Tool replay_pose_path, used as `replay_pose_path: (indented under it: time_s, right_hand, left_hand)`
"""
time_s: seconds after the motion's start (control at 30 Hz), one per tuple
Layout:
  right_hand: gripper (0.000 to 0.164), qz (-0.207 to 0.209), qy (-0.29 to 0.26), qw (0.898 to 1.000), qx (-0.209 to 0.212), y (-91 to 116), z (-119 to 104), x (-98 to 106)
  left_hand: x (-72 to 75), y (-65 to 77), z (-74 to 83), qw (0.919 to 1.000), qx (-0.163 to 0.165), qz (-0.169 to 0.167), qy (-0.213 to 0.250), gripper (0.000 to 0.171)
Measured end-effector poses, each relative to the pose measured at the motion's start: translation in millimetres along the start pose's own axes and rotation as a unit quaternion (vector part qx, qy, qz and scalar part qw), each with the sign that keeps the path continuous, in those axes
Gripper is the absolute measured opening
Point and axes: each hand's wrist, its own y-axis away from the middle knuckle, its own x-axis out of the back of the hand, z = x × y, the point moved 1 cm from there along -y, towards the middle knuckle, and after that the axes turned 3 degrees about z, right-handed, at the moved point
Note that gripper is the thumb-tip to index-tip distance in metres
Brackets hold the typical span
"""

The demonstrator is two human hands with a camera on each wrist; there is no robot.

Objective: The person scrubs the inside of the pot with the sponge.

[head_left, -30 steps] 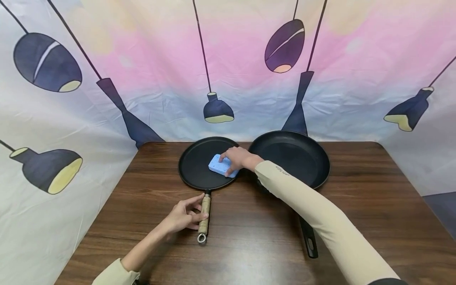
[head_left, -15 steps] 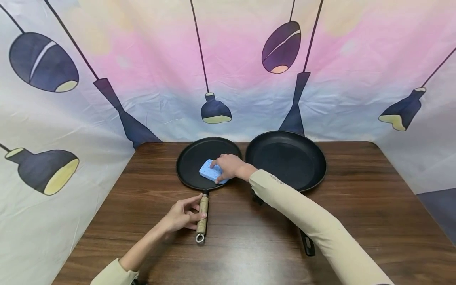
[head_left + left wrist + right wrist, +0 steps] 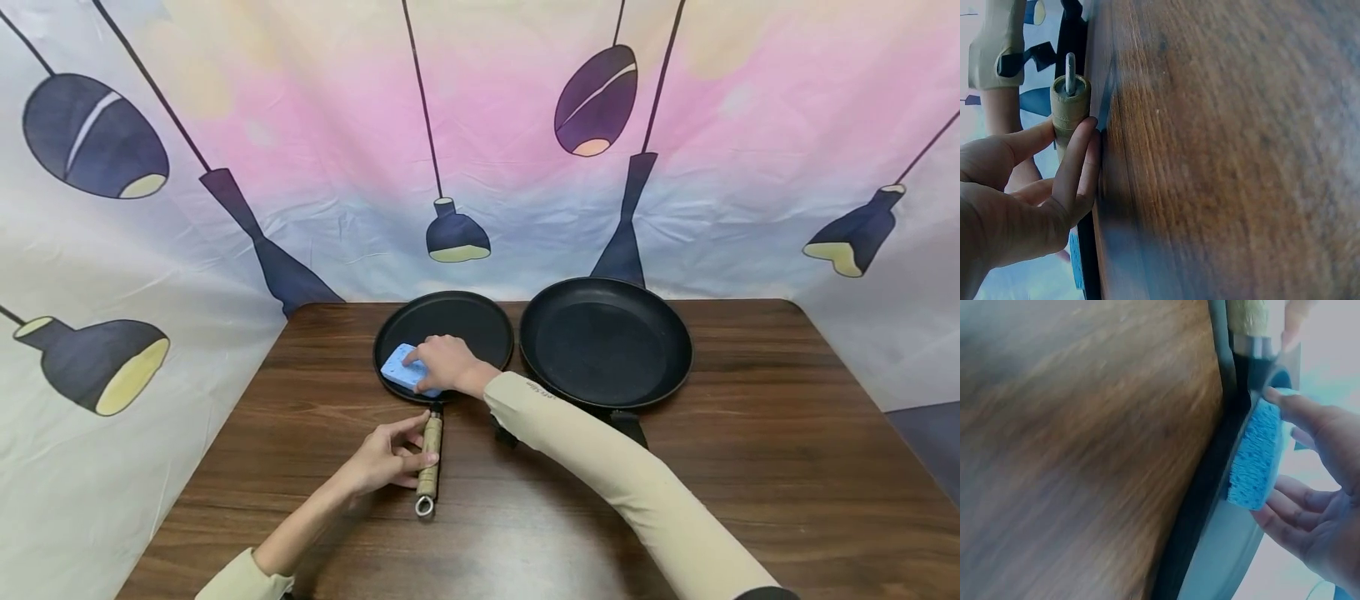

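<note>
A flat round black pan [image 3: 472, 317] lies on the wooden table, its wooden handle [image 3: 430, 458] pointing toward me. My left hand [image 3: 386, 454] grips that handle from the left, thumb on the near side, as the left wrist view also shows around the handle [image 3: 1063, 115]. On the pan's near-left part sits a blue sponge [image 3: 401, 367]. My right hand [image 3: 448, 364] holds the sponge against the pan surface. In the right wrist view the thumb and fingers pinch the porous sponge [image 3: 1254, 456] by its opposite ends, close to the handle's base.
To the right, a larger, deeper black frying pan [image 3: 607, 350] stands beside the flat pan; my right sleeve [image 3: 600, 462] hides most of its black handle. Both rest on a brown wooden table [image 3: 780, 467]. Behind hangs a cloth backdrop [image 3: 360, 242] printed with lamps.
The right hand has slid the sponge across the flat pan, from its right side to the near left. The left hand keeps its grip on the wooden handle.
</note>
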Motion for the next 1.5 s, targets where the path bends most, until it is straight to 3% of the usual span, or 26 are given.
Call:
replay_pose_path:
  time_s: [0.27,0.57,0.77,1.0,1.3,1.5]
  right_hand:
    - [0.051,0.008,0.018,1.000,0.013,-4.7,-4.9,-2.6]
    - [0.054,-0.054,0.016,0.998,0.036,4.0,4.2,7.3]
    - [0.053,-0.097,-0.023,0.993,0.060,18.0,21.7,16.7]
    - [0.048,-0.130,-0.076,0.987,0.057,29.8,45.1,23.5]
    - [0.046,-0.112,-0.140,0.981,0.072,36.6,60.9,23.5]
    - [0.046,-0.099,-0.121,0.986,0.055,41.3,53.6,20.0]
  left_hand:
    - [1.6,0.8,0.8,1.0000,-0.009,-0.001,-0.002,0.079]
    - [0.1,-0.9,1.5,0.9999,0.002,0.003,-0.011,0.078]
    - [-0.1,-1.6,0.8,0.9999,0.003,0.007,-0.015,0.078]
    - [-1.8,-1.9,-0.3,0.9997,0.007,0.021,-0.012,0.077]
    - [-0.3,1.6,1.9,0.9995,0.003,0.027,-0.018,0.079]
    - [-0.6,2.9,4.4,0.9999,-0.006,-0.002,-0.012,0.090]
